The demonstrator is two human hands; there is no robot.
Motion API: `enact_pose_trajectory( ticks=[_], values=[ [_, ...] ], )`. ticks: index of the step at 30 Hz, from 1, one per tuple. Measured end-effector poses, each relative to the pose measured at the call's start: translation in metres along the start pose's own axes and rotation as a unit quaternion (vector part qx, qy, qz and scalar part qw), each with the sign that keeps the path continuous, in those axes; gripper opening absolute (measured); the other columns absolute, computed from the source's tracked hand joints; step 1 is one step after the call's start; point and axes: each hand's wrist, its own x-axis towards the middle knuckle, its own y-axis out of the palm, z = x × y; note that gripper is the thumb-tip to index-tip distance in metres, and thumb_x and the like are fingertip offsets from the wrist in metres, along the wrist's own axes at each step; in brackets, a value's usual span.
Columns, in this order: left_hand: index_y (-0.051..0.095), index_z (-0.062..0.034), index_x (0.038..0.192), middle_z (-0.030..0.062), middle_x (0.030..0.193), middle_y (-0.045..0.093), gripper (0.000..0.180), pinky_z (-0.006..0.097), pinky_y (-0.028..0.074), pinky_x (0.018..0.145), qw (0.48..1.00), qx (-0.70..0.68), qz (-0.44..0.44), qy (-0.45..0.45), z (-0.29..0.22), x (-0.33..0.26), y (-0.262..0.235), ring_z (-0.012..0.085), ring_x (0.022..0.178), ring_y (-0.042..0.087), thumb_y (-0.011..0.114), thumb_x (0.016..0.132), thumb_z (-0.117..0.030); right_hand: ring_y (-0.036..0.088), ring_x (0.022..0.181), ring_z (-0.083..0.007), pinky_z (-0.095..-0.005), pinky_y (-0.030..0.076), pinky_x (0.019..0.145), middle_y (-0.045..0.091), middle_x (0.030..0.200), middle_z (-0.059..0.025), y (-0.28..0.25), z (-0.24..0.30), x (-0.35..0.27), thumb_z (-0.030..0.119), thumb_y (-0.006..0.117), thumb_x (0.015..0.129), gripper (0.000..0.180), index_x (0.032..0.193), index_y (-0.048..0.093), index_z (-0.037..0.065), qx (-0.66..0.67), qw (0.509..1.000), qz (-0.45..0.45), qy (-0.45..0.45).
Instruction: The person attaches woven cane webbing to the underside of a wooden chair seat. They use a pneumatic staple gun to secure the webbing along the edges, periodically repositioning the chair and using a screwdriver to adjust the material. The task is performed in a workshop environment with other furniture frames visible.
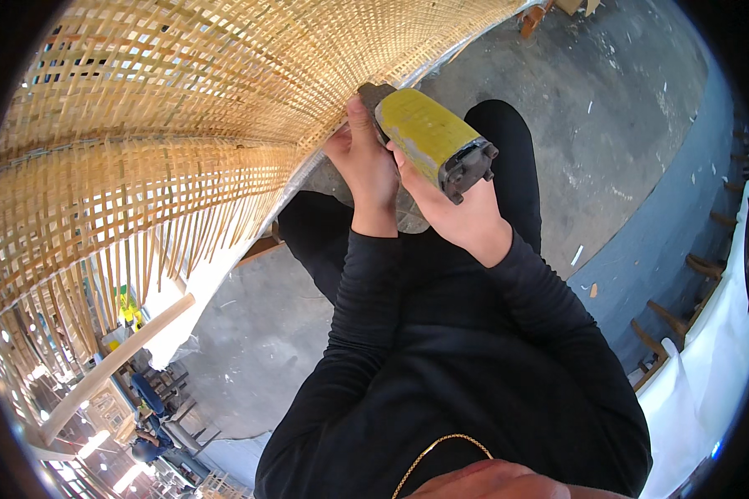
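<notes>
Beside a woven sheet (pixel 183 91), a yellow tool (pixel 429 129) sat in the right hand (pixel 462 208)

Above the space between the person's knees, the tool lay tilted, its dark nose toward the border of the weave and its dark rear end toward the right. Whether the nose touched the border could not be told. The right hand gripped it from below; the thumb lay along the near side, while the other fingers were hidden under the body. The left hand (pixel 366 166) was just beside the nose, its thumb pointing up next to it. Its fingers were mostly hidden at the sheet's border, so whether they pinched anything could not be told.

Pale, loosely crossed strips made up the sheet, which filled the upper left; lower down, many strips hung as an uncrossed fringe. A round wooden bar (pixel 121 366) slanted below that fringe. Black trousers (pixel 508 145) and black sleeves (pixel 362 291) framed the hands, over a grey floor (pixel 262 349). Farther right hung white sheeting (pixel 695 407).
</notes>
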Motion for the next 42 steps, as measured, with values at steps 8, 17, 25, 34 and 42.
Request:
enact_pose_trajectory(
  ticks=[8,17,25,34,42],
  values=[
    [0.059,0.0044,0.122,0.0057,0.115,0.066,0.028,0.027,0.048,0.086,1.000,0.021,0.012,-0.004,0.005,0.002,-0.007,0.0100,0.101,0.060,0.059,0.108,-0.020,0.068,0.094,-0.0261,-0.0381,0.046,0.087,0.076,0.098,-0.0053,-0.003,0.006,0.001,0.016,0.079,0.085,0.020,0.103,0.074,0.007,-0.032,0.999,0.013,-0.020],
    [0.059,0.0000,0.120,0.0053,0.114,0.066,0.022,0.028,0.050,0.087,0.996,-0.085,-0.015,-0.008,-0.010,-0.002,0.007,0.0097,0.100,0.060,0.061,0.107,-0.017,0.075,0.090,-0.0260,-0.0353,0.057,0.081,0.077,0.100,-0.0115,0.003,0.025,0.012,0.014,0.077,0.088,0.021,0.104,0.072,0.001,0.134,0.991,-0.017,0.011],
    [0.062,-0.0052,0.113,-0.0002,0.102,0.065,0.015,0.025,0.046,0.073,0.996,-0.084,-0.014,0.010,-0.012,-0.003,-0.008,0.0066,0.086,0.058,0.067,0.103,-0.015,0.072,0.092,-0.0240,-0.0365,0.050,0.085,0.077,0.102,-0.0072,0.005,0.010,-0.001,0.021,0.077,0.090,0.024,0.107,0.072,0.003,0.004,0.999,0.016,-0.032],
    [0.061,-0.0047,0.114,-0.0007,0.101,0.065,0.016,0.025,0.044,0.067,0.998,-0.039,-0.025,0.032,-0.017,-0.004,-0.004,0.0062,0.083,0.056,0.067,0.103,-0.015,0.070,0.085,-0.0307,-0.0421,0.052,0.080,0.076,0.101,-0.0108,0.007,0.007,0.002,0.013,0.078,0.085,0.025,0.106,0.072,0.001,-0.068,0.994,0.000,-0.083],
    [0.061,-0.0060,0.117,-0.0003,0.102,0.065,0.026,0.027,0.046,0.072,0.991,-0.130,-0.032,0.021,-0.028,-0.006,-0.002,0.0088,0.081,0.057,0.071,0.100,-0.022,0.068,0.107,-0.0129,-0.0288,0.055,0.089,0.072,0.118,-0.0072,0.010,0.026,0.001,-0.002,0.068,0.097,0.028,0.124,0.065,-0.003,0.126,0.991,0.034,-0.005]
  ],
)
